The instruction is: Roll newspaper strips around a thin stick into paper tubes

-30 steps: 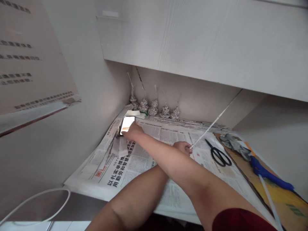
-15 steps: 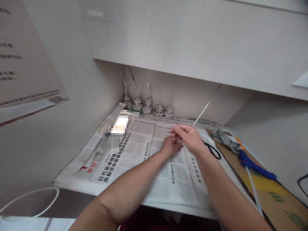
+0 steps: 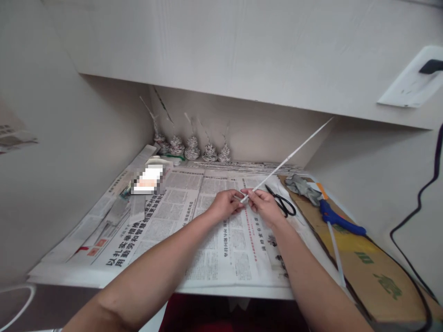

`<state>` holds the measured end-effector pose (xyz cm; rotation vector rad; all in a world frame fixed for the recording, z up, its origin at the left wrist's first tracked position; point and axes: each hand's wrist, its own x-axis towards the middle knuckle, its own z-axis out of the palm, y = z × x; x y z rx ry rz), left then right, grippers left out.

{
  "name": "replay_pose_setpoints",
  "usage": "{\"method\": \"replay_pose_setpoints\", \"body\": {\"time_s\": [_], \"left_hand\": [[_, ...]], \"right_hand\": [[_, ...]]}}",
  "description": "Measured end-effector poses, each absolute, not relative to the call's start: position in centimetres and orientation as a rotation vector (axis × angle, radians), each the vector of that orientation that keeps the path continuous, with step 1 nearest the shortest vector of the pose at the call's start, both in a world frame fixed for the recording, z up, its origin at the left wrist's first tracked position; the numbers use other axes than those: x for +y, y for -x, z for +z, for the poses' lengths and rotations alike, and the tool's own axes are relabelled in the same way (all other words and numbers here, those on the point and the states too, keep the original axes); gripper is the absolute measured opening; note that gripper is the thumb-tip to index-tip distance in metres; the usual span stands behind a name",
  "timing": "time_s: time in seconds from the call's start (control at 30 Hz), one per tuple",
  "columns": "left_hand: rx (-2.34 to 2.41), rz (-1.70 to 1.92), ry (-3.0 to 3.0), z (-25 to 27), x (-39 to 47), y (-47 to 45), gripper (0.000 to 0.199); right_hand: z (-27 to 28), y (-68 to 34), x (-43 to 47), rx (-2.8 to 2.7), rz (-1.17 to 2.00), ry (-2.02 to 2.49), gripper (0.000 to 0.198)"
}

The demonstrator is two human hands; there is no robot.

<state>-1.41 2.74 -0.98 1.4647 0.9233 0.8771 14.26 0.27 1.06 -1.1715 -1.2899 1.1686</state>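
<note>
A long, thin rolled paper stick slants up and to the right from between my hands, above the newspaper. My right hand pinches it close to its lower end. At that end my left hand has its fingertips closed, touching or nearly touching the tip; whether they also grip the stick is hard to see. Black-handled scissors lie just right of my right hand. Behind, more paper sticks lie in a flat row along the wall.
Several small coiled-paper figures stand at the back left. A blue glue gun with a glue stick and a grey glove rest on cardboard at right. A black cable hangs beside it. An overhead panel hangs low.
My hands have turned and drawn apart slightly, and the paper stick's lower end now shows between them. The camera view has shifted to the right.
</note>
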Motion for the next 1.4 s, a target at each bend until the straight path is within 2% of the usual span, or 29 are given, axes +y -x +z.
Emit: {"method": "replay_pose_setpoints", "body": {"time_s": [0.17, 0.53, 0.63, 0.8, 0.97, 1.1, 1.2, 1.4], "left_hand": [[0.969, 0.834, -1.557, -1.4, 3.1, 1.5, 0.016], [1.000, 0.809, -1.868, -0.9, 3.4, 2.6, 0.021], [1.052, 0.806, -1.816, -0.8, 4.4, 3.5, 0.020], [1.021, 0.692, -1.548, -0.2, 6.5, 6.4, 0.018], [0.993, 0.661, -1.473, 0.8, 7.6, 9.7, 0.019], [0.934, 0.619, -1.402, 1.6, 7.8, 12.0, 0.012], [0.956, 0.592, -1.345, 1.9, 8.0, 13.5, 0.017], [0.996, 0.741, -1.210, 1.8, 8.4, 15.0, 0.016]], "right_hand": [[0.5, -14.0, 0.8, -1.255, 1.074, 1.192, 0.039], [-0.7, -13.8, 1.1, -1.231, 0.973, 1.239, 0.040], [-0.5, -13.6, 1.0, -1.208, 1.029, 1.171, 0.042], [0.5, -13.1, 0.6, -1.192, 1.171, 1.069, 0.059], [0.6, -12.0, 0.2, -1.143, 1.180, 1.059, 0.053], [0.8, -11.1, -0.3, -1.193, 1.214, 1.047, 0.048], [1.5, -10.6, -0.6, -1.143, 1.258, 0.999, 0.047], [3.0, -10.5, -2.0, -0.988, 1.304, 0.969, 0.045]]}}
